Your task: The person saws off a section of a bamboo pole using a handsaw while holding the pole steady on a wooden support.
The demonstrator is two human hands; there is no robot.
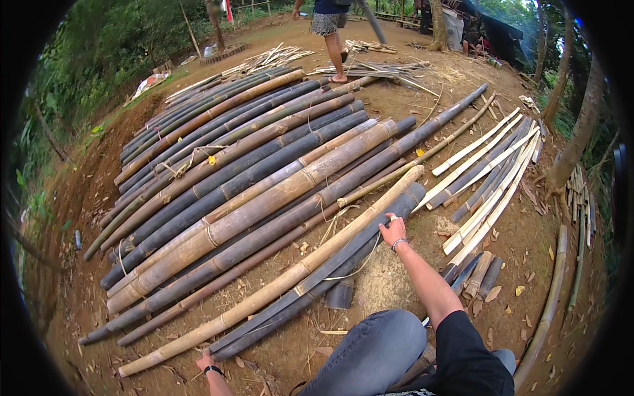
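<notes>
A long dark bamboo strip (254, 323) lies along a thick dark bamboo pole (412, 195), slanting from near left to far right in front of me. At its near left end my left hand (206, 362) is closed, with the fingers partly hidden by the strip's tip. Toward the far right end my right hand (392, 231) bends its fingers over the dark bamboo and grips it. A thin pale sliver (365, 263) curls beside the pole. Touching the pole's far side is a long tan bamboo pole (277, 284). A short dark bamboo piece (340, 295) sits under the pole.
Several bamboo poles (261, 195) lie in a wide row ahead. Pale split strips (485, 198) fan out at the right, above short bamboo pieces (477, 276). Sawdust (383, 287) covers soil near my knee (383, 340). Farther off, another person (333, 39) stands beyond the poles; trees (584, 125) border the right.
</notes>
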